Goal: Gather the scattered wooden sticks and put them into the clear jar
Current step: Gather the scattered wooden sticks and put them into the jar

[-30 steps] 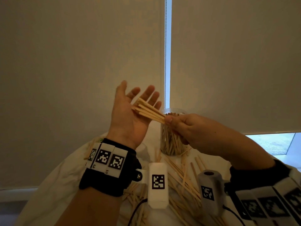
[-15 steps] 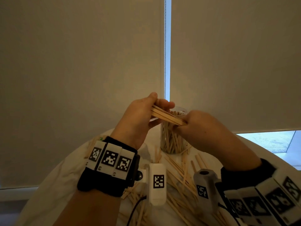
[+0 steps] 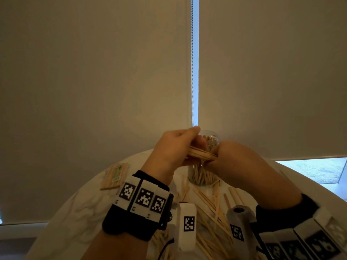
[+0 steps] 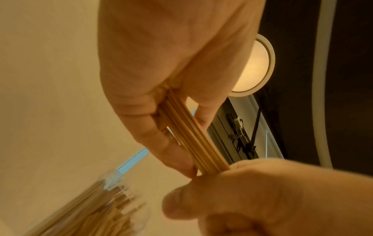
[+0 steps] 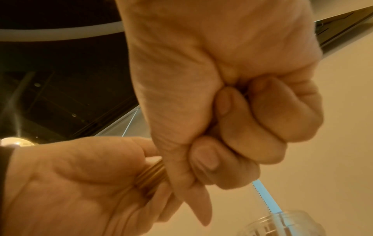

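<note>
bundle of sticks [image 3: 201, 155]: held level in the air, just in front of the jar's upper part, one end in each hand.
left hand [image 3: 172, 147]: grip clamped on the bundle's left end, fingers and thumb curled round it.
right hand [image 3: 231, 156]: grip closed as a fist round the right end.
clear jar [image 3: 203, 175]: upright on the surface, partly filled with sticks.
scattered sticks [image 3: 210, 209]: spread on the surface [image 3: 78, 205] near the jar.
wrapped pack of sticks [image 3: 115, 176]: laid at the far left.
</note>
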The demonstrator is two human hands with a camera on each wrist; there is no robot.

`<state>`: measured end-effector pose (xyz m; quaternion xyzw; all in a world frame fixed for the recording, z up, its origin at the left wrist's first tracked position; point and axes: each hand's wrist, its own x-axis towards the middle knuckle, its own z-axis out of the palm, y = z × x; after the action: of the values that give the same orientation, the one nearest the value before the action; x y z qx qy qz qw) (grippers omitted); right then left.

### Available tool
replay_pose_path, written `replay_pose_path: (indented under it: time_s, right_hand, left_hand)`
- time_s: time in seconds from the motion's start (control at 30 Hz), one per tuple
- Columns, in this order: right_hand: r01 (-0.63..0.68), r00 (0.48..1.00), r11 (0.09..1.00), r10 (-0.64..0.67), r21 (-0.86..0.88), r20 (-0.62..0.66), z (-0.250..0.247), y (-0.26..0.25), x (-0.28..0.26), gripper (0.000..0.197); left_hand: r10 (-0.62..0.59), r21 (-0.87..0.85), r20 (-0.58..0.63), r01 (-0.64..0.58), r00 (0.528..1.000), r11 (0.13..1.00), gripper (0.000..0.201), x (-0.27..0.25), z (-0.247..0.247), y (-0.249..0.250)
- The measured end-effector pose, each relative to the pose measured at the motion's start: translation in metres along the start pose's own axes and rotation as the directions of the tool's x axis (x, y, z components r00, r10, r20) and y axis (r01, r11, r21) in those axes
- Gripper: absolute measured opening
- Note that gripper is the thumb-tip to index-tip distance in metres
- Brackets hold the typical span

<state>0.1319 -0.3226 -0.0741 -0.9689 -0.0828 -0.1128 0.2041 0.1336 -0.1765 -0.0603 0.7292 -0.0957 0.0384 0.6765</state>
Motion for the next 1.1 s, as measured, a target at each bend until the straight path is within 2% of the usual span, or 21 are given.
replay_pose_path:
  time_s: [0.07,0.13,0.2,0.3,0.43,0.53,0.63,0.73,0.83,0.93,1.03,1.1]
  right_hand:
    - [0.01,1.0,0.998,-0.01,-0.054,0.007,-0.001,0.001,0.0,0.016]
    - [0.023,1.0,0.995,-0.022,-0.097,0.02,-0.004,0.002,-0.001,0.016]
    - [0.057,0.997,0.993,-0.05,-0.106,0.064,-0.008,0.002,-0.002,0.014]
    - [0.138,0.986,0.99,-0.136,-0.013,0.095,-0.013,0.001,-0.004,0.014]
    - [0.193,0.981,0.972,-0.19,0.136,-0.034,-0.017,0.001,-0.005,0.045]
    - [0.189,0.974,0.981,-0.181,0.048,-0.135,-0.008,-0.004,-0.003,0.066]
    - [0.129,0.951,0.99,-0.139,-0.054,-0.276,0.001,-0.004,0.002,0.075]
    - [0.069,0.971,0.997,-0.059,0.035,-0.232,-0.002,0.004,0.006,0.069]
    - [-0.011,0.976,0.992,0.038,0.124,-0.216,-0.014,0.023,0.008,0.068]
    - [-0.128,0.952,0.977,0.17,0.173,-0.256,-0.029,0.051,0.008,0.066]
    - [-0.181,0.917,0.961,0.242,0.211,-0.318,-0.035,0.075,0.01,0.059]
    - [-0.186,0.898,0.96,0.253,0.21,-0.361,-0.034,0.084,0.013,0.054]
  left_hand:
    - [0.0,0.165,0.011,-0.002,1.0,0.986,0.042,0.0,0.002,-0.006]
    - [0.034,0.358,0.037,-0.045,0.999,0.933,0.049,0.002,0.0,-0.012]
    - [0.054,0.443,0.059,-0.075,0.997,0.893,0.055,0.004,-0.003,-0.016]
    - [0.111,0.432,0.015,-0.107,0.994,0.895,0.055,0.009,-0.011,-0.017]
    - [0.172,0.344,-0.1,-0.128,0.98,0.93,0.05,0.014,-0.023,-0.019]
    - [0.119,0.187,-0.085,-0.101,0.989,0.977,0.044,0.016,-0.021,-0.022]
    - [0.06,0.062,-0.065,-0.056,0.996,0.996,0.041,0.018,-0.015,-0.023]
    - [-0.026,0.024,-0.005,0.026,1.0,0.999,0.036,0.019,-0.014,-0.025]
    - [-0.105,0.042,0.029,0.104,0.994,0.994,0.045,0.02,-0.015,-0.028]
    - [-0.137,0.065,-0.049,0.14,0.989,0.988,0.05,0.021,-0.022,-0.035]
    - [-0.091,0.116,-0.14,0.108,0.986,0.987,0.039,0.027,-0.02,-0.05]
    - [-0.103,0.156,-0.138,0.124,0.985,0.98,0.053,0.038,-0.01,-0.06]
